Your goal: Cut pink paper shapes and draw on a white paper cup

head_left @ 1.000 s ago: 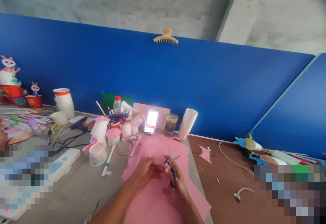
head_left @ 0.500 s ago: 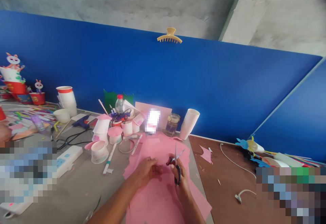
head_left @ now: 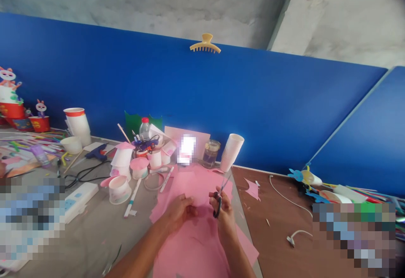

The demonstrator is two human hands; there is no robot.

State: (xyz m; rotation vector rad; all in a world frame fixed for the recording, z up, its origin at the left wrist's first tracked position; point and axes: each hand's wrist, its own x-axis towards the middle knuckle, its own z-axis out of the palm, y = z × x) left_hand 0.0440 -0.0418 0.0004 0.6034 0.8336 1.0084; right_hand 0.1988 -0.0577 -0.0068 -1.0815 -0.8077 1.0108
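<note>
My right hand [head_left: 225,214] has its fingers through the handles of dark-handled scissors [head_left: 217,204]. The blades point up and away to the right, clear of my left hand. My left hand [head_left: 181,211], thumb and fingers curled together, pinches pink paper [head_left: 200,197] whose outline blends into the sheets below. Under both hands lie large pink paper sheets [head_left: 190,252], overlapping on the grey table. A white marker [head_left: 167,179] and a ring of tape [head_left: 154,181] lie beyond my left hand.
A blurred bright screen [head_left: 186,149], a lidded glass jar [head_left: 211,153] and stacked paper cups [head_left: 232,152] stand at the back. Pink-topped cups [head_left: 139,167], a glue gun [head_left: 96,152] and a power strip [head_left: 80,202] are leftward. A white cable [head_left: 289,198] crosses the brown surface.
The scissors have turned in my right hand, their blades now tilting more to the right and looking closer together. My left hand stays nearly in place. The whole view has shifted slightly.
</note>
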